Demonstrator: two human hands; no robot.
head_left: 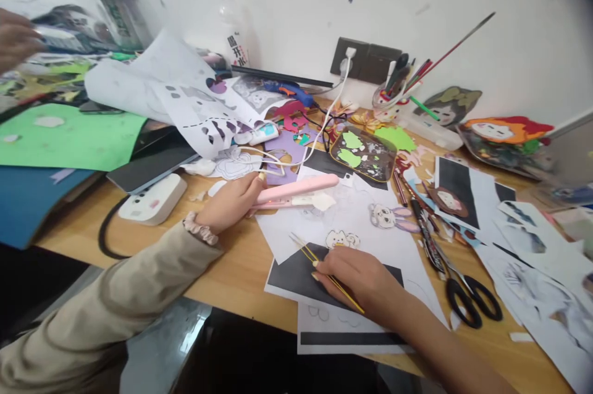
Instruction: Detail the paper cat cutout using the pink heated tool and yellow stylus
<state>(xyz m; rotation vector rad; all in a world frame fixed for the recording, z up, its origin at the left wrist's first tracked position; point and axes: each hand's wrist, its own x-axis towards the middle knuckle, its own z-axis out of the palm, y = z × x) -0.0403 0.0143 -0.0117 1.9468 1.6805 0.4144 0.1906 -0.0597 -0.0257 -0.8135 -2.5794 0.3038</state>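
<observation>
The left hand (231, 199) rests on the desk (231, 276) with its fingers curled round the near-left end of a pink, stick-shaped tool (299, 188). The tool's long axis runs almost level, left to right and a touch farther away at its right tip, which lies over white paper scraps. A white cable (324, 116) loops from that spot back to the wall socket (365, 59); whether it feeds the pink tool I cannot tell.

The right hand (356, 280) lies nearer, pressed down on the black-and-white sheets (296, 273), pinching thin yellow tweezers (319, 267). Their axis runs diagonally, tips pointing far-left, tail passing under the palm toward the near-right. The tips hang over the paper with nothing visible between them. Just beyond the tips, slightly right, sits a small white animal cutout (341, 238), and a bunny-like cutout (389, 217) lies farther right.

So the tweezers are the closer grip to the small cutout, and the pink tool sits just beyond it, well within the left hand's swing.

Room is tight to the right: black scissors (467, 295) and pens (424, 227) lie there. The near desk edge runs just below the right wrist. A white power strip (151, 199) sits left of the left wrist. Another person's hand (13, 39) shows at the far left.
</observation>
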